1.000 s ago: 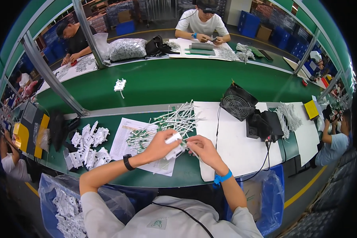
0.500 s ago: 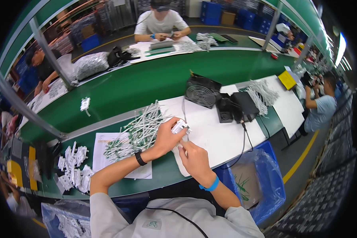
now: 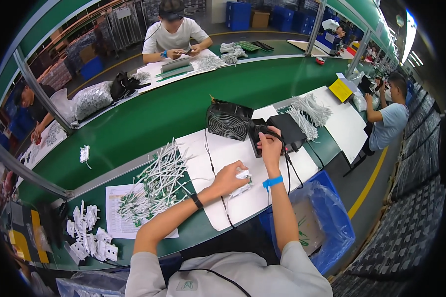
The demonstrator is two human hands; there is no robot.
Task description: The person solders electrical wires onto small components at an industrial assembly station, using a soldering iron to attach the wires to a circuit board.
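My left hand (image 3: 229, 179) is closed around a small white plastic housing (image 3: 243, 184) with a bit of green on it, held low over the white work sheet (image 3: 214, 210). Farther right, my right hand (image 3: 270, 148) reaches to the black stand (image 3: 256, 140) beside the fan. Its fingers are closed on a black corded handle (image 3: 272, 131), whose far end is hidden. Left of my left hand lies a heap of white wires with green boards (image 3: 158, 180), partly on a printed sheet (image 3: 115, 225).
A black fan (image 3: 228, 123) and a black box (image 3: 288, 129) stand behind my hands. White wire bundles (image 3: 309, 116) lie farther right. White housings (image 3: 90, 232) are piled at left. A lined blue bin (image 3: 339, 218) stands below the bench. Co-workers sit across and at right.
My right hand has left the white housing and moved right to the black stand, closing on the corded handle. My left hand keeps the housing, now lower over the sheet. The view has shifted.
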